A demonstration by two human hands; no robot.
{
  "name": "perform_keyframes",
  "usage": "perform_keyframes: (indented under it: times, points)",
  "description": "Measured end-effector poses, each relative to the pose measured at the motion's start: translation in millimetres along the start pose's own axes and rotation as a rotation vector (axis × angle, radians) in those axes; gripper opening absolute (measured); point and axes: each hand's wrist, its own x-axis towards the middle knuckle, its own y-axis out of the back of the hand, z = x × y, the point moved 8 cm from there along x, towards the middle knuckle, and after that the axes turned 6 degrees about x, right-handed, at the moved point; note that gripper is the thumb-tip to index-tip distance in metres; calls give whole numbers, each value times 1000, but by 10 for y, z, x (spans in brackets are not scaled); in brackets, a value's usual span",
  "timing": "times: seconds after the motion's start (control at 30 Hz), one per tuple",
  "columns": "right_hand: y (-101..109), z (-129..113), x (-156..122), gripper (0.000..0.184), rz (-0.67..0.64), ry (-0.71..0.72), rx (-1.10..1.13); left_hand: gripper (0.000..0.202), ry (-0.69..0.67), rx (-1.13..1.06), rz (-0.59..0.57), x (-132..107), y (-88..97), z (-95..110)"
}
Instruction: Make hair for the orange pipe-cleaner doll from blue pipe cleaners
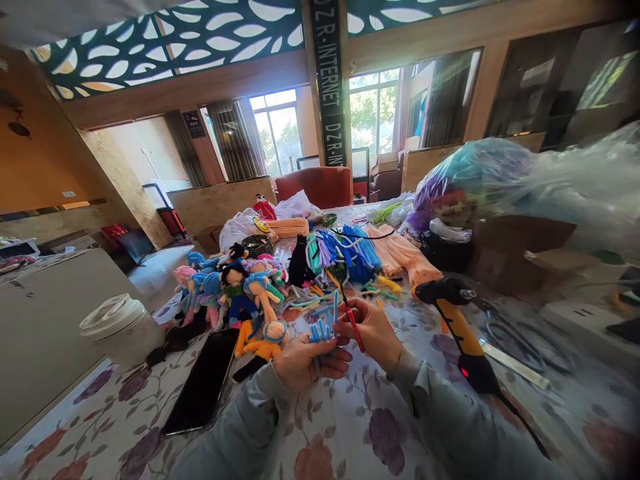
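Note:
My left hand (pixel 305 363) is closed around a small bunch of short light-blue pipe cleaner pieces (pixel 320 331), their ends poking up above the thumb. Close against it on the right, my right hand (pixel 375 333) grips a slim red-handled tool (pixel 355 327) with a dark tip pointing up and away. Whether it is scissors or tweezers I cannot tell. One longer light-blue piece (pixel 335 305) stands upright at the right fingertips. Just beyond the left hand lies a doll in orange (pixel 267 340) with a blue headband. Both palms are hidden.
Several fuzzy dolls (pixel 240 283) are piled at left. Bundles of blue pipe cleaners (pixel 355 253) and peach ones (pixel 400 253) lie behind cut scraps. A black phone (pixel 203 380) and white jar (pixel 117 327) sit left; a yellow-black glue gun (pixel 460 333) with a cord stands right.

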Motion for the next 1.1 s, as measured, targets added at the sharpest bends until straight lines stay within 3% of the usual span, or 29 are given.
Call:
perform_keyframes:
  times: [0.23, 0.43, 0.8, 1.1]
  points:
    - [18, 43, 15, 38, -6, -11, -48, 36, -43, 43, 30, 35, 60, -14]
    - [95, 24, 44, 40, -42, -40, -159, 34, -30, 77, 83, 29, 106, 42]
    - [128, -104, -198, 51, -378, -331, -520, 34, -24, 162, 139, -73, 234, 181]
    - [118, -32, -258, 46, -499, -398, -692, 32, -13, 238, 85, -65, 195, 130]
